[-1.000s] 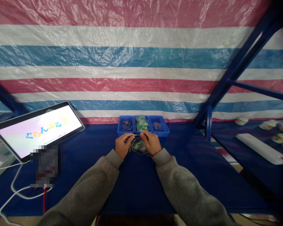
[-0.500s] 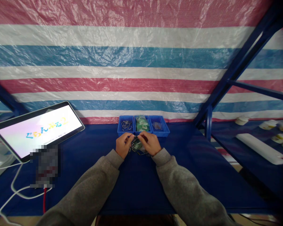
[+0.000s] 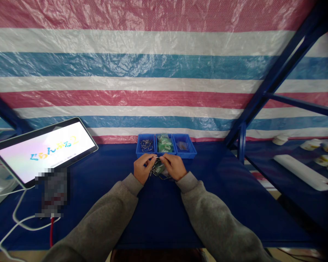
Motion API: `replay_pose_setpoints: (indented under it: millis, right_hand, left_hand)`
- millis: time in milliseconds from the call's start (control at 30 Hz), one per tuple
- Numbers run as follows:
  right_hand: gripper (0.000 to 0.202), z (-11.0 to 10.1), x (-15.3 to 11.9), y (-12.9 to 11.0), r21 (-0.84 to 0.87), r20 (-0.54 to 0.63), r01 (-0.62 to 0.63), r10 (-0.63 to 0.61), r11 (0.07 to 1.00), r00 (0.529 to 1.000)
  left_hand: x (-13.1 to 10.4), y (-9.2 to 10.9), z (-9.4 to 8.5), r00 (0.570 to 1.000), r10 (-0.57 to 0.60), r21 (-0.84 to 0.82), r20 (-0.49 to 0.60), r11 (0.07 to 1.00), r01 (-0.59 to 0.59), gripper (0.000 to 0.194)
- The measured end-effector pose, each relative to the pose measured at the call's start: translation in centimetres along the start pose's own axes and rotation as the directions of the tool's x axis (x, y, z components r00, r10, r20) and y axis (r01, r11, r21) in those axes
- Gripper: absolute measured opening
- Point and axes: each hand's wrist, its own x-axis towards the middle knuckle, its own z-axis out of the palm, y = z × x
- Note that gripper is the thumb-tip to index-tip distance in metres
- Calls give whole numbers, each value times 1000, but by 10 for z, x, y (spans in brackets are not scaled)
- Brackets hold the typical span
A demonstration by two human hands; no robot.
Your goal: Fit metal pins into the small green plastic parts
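Observation:
My left hand and my right hand meet over a small pile of dark and silvery pieces on the blue table, some clear plastic among them. Thumb and forefinger are pinched on each hand, fingertips close together; what they hold is too small to name. Just behind them stand three joined blue bins. Thin metal pieces lie in the left bin, green plastic packets fill the middle one, and a small clear bag is in the right bin.
A lit tablet leans at the left, with white cables and a blurred-out object near it. Blue metal frame bars rise at the right. Beyond them are a long white object and several tubs. A striped sheet hangs behind.
The fingertips have shifted very slightly, with the left thumb and forefinger a little nearer the right hand. The bins and pile look the same.

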Motion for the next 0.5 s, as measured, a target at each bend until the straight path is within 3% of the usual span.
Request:
replay_pose_setpoints:
  millis: [500]
  right_hand:
    - [40, 1, 0, 2, -48, -15, 3, -4, 999, 1000]
  left_hand:
    - [0, 4, -1, 1000, 24, -8, -19, 1000, -24, 21]
